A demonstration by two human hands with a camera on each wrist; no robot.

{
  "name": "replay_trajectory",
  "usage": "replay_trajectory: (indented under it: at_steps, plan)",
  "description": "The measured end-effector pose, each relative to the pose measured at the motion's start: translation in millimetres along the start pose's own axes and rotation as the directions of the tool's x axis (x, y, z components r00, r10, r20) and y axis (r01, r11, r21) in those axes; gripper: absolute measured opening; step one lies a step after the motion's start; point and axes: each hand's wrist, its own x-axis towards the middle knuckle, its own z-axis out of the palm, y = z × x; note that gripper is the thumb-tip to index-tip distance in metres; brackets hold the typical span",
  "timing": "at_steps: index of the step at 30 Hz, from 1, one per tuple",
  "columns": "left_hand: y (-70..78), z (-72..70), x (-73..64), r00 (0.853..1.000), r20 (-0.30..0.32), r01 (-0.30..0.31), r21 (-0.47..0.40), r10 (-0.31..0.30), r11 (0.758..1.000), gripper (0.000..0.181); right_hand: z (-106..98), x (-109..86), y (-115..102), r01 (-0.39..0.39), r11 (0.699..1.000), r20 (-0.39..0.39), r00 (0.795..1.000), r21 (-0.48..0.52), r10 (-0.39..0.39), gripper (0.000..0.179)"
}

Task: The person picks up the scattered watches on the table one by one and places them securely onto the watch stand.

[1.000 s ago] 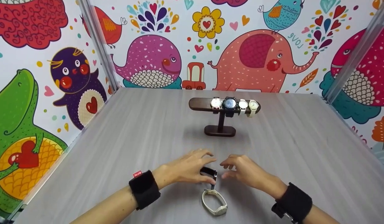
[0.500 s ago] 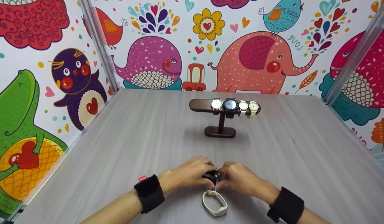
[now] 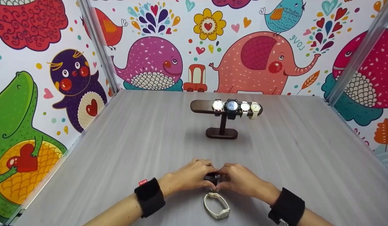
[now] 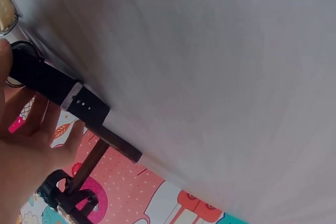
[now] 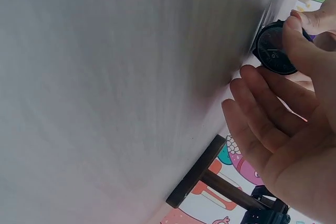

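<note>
A black wristwatch (image 3: 210, 179) is on the table between my two hands, mostly covered by fingers in the head view. My left hand (image 3: 190, 173) grips it from the left. In the left wrist view its black strap (image 4: 44, 77) shows a keeper loop and holes near the end. From the right, my right hand (image 3: 245, 180) pinches the same watch. The thumb lies over the edge of its round dark dial (image 5: 273, 50) in the right wrist view, the other fingers stretched below. Just nearer to me lies a cream wristwatch (image 3: 223, 214), its band buckled in a loop.
Beyond the hands stands a dark brown watch stand (image 3: 201, 106) on an oval base (image 3: 221, 133). Several watches, including a large black watch (image 3: 232, 106), sit along the middle and right of its bar. Patterned walls with metal posts (image 3: 101, 47) bound the grey table (image 3: 143, 131).
Both hands were apart around the black watch a second ago. They have lowered and closed in on it from both sides. The cream watch and the stand stay put.
</note>
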Motion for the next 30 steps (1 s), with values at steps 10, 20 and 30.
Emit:
replay_trajectory:
  at_steps: [10, 20, 30]
  plan:
    - [0.8, -4.7, -2.0, 0.987, -0.156, 0.019, -0.136, -0.040, 0.991, 0.052, -7, 1.1, -5, -0.017, 0.999, -0.143, 0.990, -0.042, 0.011, 0.036]
    - [4.8, -17.1, -4.5, 0.927, -0.373, -0.102, -0.316, -0.025, 0.943, 0.052, -23, 1.8, -10, 0.118, 0.993, -0.362, 0.925, -0.020, -0.117, 0.041]
    - [8.6, -20.1, -3.8, 0.860, -0.510, -0.207, -0.333, 0.009, 0.920, 0.057, -30, 2.2, -20, 0.224, 0.972, -0.497, 0.838, -0.064, -0.226, 0.049]
